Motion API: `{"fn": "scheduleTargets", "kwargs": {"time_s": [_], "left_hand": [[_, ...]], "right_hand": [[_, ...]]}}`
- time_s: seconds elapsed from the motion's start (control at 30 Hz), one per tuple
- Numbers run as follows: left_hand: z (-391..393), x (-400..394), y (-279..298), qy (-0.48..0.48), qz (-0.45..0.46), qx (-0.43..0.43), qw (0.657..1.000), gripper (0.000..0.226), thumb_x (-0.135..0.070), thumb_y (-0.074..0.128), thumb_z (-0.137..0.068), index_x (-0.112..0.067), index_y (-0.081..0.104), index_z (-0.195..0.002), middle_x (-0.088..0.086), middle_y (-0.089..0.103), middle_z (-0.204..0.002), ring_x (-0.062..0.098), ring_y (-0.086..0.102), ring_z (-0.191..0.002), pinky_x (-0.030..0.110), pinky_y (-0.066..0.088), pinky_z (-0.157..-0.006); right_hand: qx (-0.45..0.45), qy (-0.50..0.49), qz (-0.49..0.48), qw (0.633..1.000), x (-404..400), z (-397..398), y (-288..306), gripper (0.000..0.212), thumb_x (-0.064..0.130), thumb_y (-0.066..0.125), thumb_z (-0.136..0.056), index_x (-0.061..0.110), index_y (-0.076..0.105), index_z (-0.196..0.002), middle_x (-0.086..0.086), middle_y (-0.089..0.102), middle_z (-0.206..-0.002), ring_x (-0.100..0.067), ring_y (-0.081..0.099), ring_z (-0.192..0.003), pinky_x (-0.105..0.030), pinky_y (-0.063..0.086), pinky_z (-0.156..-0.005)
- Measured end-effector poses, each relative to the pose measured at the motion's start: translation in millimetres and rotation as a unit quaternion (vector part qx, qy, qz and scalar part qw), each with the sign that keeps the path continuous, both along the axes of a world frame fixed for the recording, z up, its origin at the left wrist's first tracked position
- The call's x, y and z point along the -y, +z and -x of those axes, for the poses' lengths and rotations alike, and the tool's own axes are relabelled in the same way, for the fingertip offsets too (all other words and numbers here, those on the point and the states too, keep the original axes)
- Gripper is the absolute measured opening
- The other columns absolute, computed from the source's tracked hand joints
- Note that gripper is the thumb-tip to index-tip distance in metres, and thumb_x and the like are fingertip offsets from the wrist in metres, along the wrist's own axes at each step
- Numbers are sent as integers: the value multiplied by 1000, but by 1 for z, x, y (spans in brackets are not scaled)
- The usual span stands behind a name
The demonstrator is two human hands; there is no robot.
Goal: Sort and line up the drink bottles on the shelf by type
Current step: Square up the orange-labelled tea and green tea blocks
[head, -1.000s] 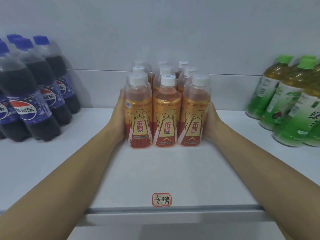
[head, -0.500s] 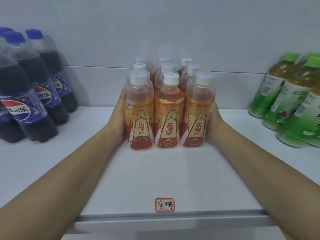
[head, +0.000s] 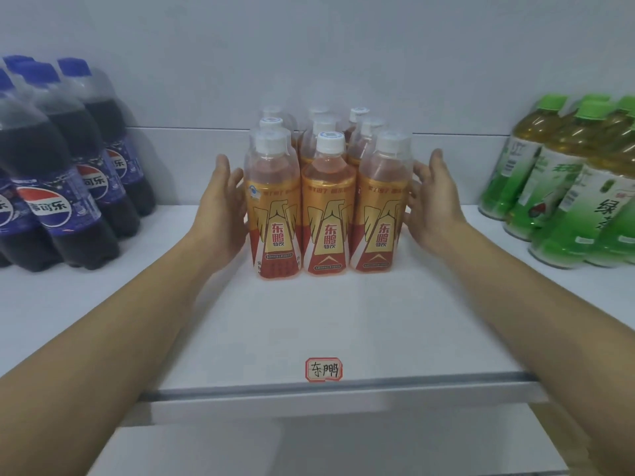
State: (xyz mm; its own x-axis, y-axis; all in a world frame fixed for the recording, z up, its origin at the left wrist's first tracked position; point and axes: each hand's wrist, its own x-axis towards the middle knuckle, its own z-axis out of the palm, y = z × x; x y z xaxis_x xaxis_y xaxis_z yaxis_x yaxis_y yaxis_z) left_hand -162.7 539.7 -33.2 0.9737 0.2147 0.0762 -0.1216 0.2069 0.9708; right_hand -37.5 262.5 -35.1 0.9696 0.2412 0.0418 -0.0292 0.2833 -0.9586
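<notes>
Several orange energy-drink bottles (head: pixel 328 207) with gold and red labels and white caps stand in a tight three-wide block at the middle of the white shelf (head: pixel 309 321). My left hand (head: pixel 221 207) is flat beside the block's left side, fingers spread, its edge near the front left bottle. On the other side, my right hand (head: pixel 434 201) is held just off the front right bottle with its fingers apart. Neither hand grips a bottle.
Dark cola bottles (head: pixel 58 187) with blue caps stand in rows at the left. Green tea bottles (head: pixel 563 194) with green caps stand at the right. A red-edged handwritten tag (head: pixel 324 369) sits on the shelf's front lip. The back wall is close behind the bottles.
Both hands were pressed against the sides of the orange block; now they have drawn slightly outward and opened. The bottles stay in place.
</notes>
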Motion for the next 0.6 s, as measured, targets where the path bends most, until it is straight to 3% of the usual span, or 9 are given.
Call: {"fn": "scheduleTargets", "kwargs": {"time_s": [0.07, 0.13, 0.17, 0.23, 0.3, 0.37, 0.47, 0.6], "left_hand": [[13, 0, -1, -19, -75, -6, 997, 88, -84, 27, -86, -32, 29, -158, -8, 41, -158, 17, 36, -147, 49, 21, -122], [30, 12, -7, -5, -155, -5, 988, 87, -79, 38, -89, -30, 22, -159, -7, 37, -160, 13, 36, -146, 38, 27, -118], [36, 17, -12, -11, -176, 6, 984, 86, -69, 56, -89, -28, 23, -158, -6, 45, -155, 12, 45, -140, 35, 36, -113], [45, 25, -22, -41, -249, 35, 967, 85, -27, 80, -87, -23, 27, -153, -8, 60, -138, 6, 61, -122, 22, 52, -95], [43, 22, -27, -45, -329, 53, 942, 89, -6, 82, -81, -21, 28, -151, -9, 62, -131, 3, 63, -117, 17, 53, -90], [42, 19, -29, -42, -348, 74, 934, 87, -3, 81, -82, -19, 29, -150, -8, 61, -132, 2, 61, -120, 17, 50, -94], [39, 13, -30, -46, -364, 75, 927, 90, -5, 82, -81, -18, 28, -152, -9, 61, -132, 4, 60, -121, 18, 49, -98], [42, 8, -25, -25, -387, 33, 921, 103, -14, 93, -68, -28, 32, -150, -18, 65, -124, -3, 61, -114, 21, 50, -97]], "right_hand": [[47, 40, 31, 998, 12, 14, 3, 77, 78, 29, -91, 31, 44, -149, 1, 56, -145, -17, 49, -138, -53, 30, -117], [76, 102, 69, 990, 15, 38, -4, 83, 79, 48, -83, 33, 39, -151, 8, 56, -145, -11, 50, -136, -48, 36, -113], [91, 107, 86, 986, 12, 48, -9, 87, 71, 66, -77, 31, 38, -149, 9, 59, -141, -10, 55, -131, -44, 44, -108], [142, 104, 145, 974, 5, 60, -25, 95, 38, 90, -67, 25, 36, -145, 3, 63, -132, -14, 64, -120, -39, 55, -95], [192, 79, 197, 958, -2, 65, -35, 95, 9, 89, -68, 20, 32, -144, 1, 63, -128, -11, 67, -114, -33, 57, -89], [217, 53, 224, 949, -5, 65, -36, 92, -2, 85, -74, 15, 30, -145, 4, 62, -127, -5, 66, -112, -23, 55, -88], [227, 40, 251, 940, -6, 68, -37, 86, 2, 83, -78, 13, 30, -145, 9, 61, -127, 0, 64, -113, -19, 52, -92], [212, 26, 270, 939, -4, 74, -37, 80, 17, 86, -78, 17, 35, -139, 9, 63, -124, -5, 65, -114, -34, 53, -100]]}}
